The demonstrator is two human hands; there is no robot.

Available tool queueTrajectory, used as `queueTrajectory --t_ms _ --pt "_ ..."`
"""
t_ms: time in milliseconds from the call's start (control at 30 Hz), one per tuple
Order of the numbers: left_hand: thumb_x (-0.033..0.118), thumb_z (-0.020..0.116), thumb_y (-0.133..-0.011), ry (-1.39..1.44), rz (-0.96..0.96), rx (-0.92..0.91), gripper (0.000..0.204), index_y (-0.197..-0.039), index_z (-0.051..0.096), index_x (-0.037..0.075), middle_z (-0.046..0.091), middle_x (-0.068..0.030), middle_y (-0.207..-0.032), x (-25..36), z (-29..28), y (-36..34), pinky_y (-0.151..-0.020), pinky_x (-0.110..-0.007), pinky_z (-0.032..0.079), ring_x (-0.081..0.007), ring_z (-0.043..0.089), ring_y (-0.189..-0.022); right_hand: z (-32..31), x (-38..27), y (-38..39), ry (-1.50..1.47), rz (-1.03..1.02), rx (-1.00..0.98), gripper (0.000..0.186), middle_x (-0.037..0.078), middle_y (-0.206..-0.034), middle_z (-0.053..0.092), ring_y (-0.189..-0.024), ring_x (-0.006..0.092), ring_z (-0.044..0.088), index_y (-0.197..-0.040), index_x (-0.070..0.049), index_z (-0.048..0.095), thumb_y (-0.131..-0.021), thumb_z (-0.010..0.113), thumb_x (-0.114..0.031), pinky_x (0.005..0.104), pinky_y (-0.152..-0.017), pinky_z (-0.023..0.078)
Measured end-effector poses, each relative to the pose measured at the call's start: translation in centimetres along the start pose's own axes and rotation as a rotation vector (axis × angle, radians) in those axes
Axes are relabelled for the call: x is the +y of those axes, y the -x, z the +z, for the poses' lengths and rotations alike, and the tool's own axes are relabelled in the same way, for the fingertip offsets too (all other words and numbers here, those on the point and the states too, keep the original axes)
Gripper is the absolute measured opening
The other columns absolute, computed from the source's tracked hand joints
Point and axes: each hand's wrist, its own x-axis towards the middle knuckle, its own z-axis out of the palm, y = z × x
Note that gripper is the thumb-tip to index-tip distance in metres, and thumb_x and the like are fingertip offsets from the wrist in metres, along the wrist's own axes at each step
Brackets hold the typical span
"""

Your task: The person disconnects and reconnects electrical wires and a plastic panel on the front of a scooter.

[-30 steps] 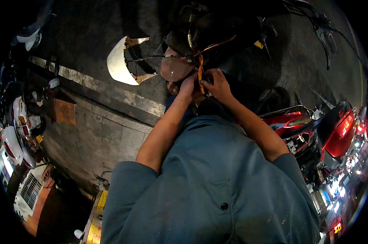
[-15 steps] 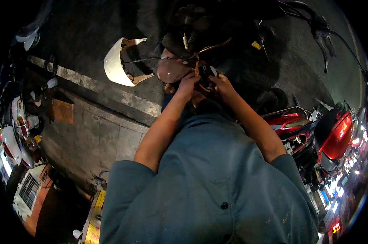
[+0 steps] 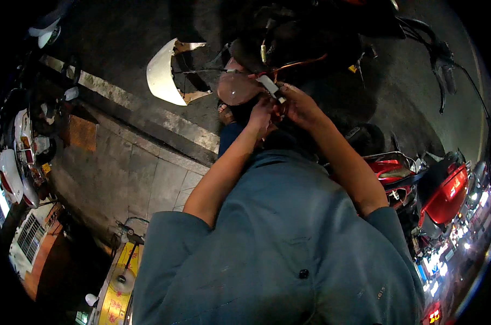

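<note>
My right hand (image 3: 299,108) grips a small pale rectangular part (image 3: 271,89) with darker ends, tilted among wires. My left hand (image 3: 262,112) is closed just below it, its fingers on something I cannot make out. Beyond both hands sit a smooth pinkish rounded housing (image 3: 236,88) and an orange wire (image 3: 299,64) running up into a dark vehicle body. A white curved panel (image 3: 161,73) with wires attached lies on the asphalt to the left of the housing.
A red scooter (image 3: 443,195) stands at right, below black handlebars (image 3: 446,65). Parked white scooters (image 3: 12,176) line the left beside pavement (image 3: 137,179) and a kerb. A yellow cart or board (image 3: 115,281) is at lower left. My sandalled foot (image 3: 225,114) shows beside the housing.
The orange strip between my hands is mostly hidden now, and the pale rectangular part has come up into view in my right hand, which has turned slightly. The view has shifted slightly.
</note>
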Motion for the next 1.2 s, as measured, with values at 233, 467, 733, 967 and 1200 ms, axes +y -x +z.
queueTrajectory --t_ms 233,467,733,967,1200 --pt "0.040 0.057 -0.098 0.438 0.026 -0.137 0.037 -0.125 0.055 0.014 0.063 -0.0056 -0.096 4.1 -4.1 1.3 -0.071 -0.038 0.054 -0.0208 0.062 -0.088 2.3 0.5 -1.7 0.431 0.011 0.064 0.042 0.007 -0.105 0.061 -0.087 0.0171 0.062 -0.136 -0.003 0.047 -0.096 0.057 -0.013 0.0308 -0.072 0.053" --pt "0.040 0.052 -0.100 0.363 -0.078 -0.142 0.029 -0.111 0.061 0.015 0.066 -0.0043 -0.093 4.8 -3.4 -2.2 -0.069 -0.040 0.055 -0.0239 0.066 -0.081 2.6 2.7 -2.5 0.973 -0.311 0.144 0.043 0.014 -0.117 0.057 -0.093 0.0181 0.063 -0.135 -0.003 0.049 -0.094 0.059 -0.011 0.0322 -0.079 0.054" --pt "0.037 0.051 -0.101 0.725 -0.044 -0.119 0.029 -0.107 0.061 0.011 0.067 -0.0070 -0.092 5.4 -2.6 -3.8 -0.075 -0.045 0.055 -0.0259 0.065 -0.081 1.9 4.6 0.6 1.207 -0.532 0.244 0.041 0.018 -0.115 0.056 -0.103 0.0323 0.061 -0.123 -0.002 0.055 -0.087 0.068 -0.019 0.0391 -0.086 0.050" --pt "0.040 0.049 -0.102 0.723 -0.037 -0.135 0.032 -0.112 0.059 0.011 0.067 -0.0108 -0.095 5.3 -2.0 -4.2 -0.074 -0.045 0.054 -0.0284 0.065 -0.082 1.5 3.5 1.0 1.174 -0.334 0.271 0.039 0.021 -0.093 0.063 -0.091 0.0362 0.063 -0.104 -0.001 0.065 -0.090 0.064 -0.037 0.0415 -0.083 0.049" --pt "0.035 0.047 -0.103 0.696 0.143 -0.223 0.032 -0.119 0.057 0.009 0.067 -0.0129 -0.102 3.3 -1.9 -5.1 -0.076 -0.045 0.055 -0.0299 0.065 -0.089 -0.4 3.9 0.7 1.257 -0.362 0.274 0.040 0.023 -0.095 0.066 -0.092 0.0377 0.063 -0.104 -0.002 0.068 -0.091 0.061 -0.039 0.0426 -0.082 0.049"
